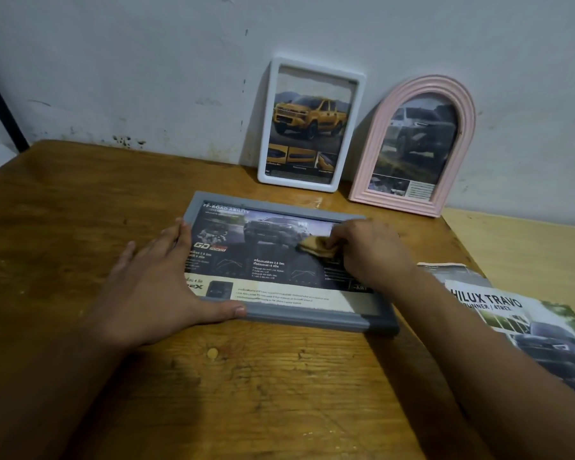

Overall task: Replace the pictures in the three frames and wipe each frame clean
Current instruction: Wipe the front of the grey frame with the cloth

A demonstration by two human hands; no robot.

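Grey frame [299,318] flat on bench [80,200], long axis left-right. Right hand [367,249] fingers bunched on cloth [316,247], upper-right glass; unwiped glass leftward. Left hand [160,280] fingers straight, bracing left edge.

Grey frame [299,315] flat on desk [246,376], tan cloth [316,245] on glass; white frame [263,127] and pink arched frame [375,151] upright against wall.
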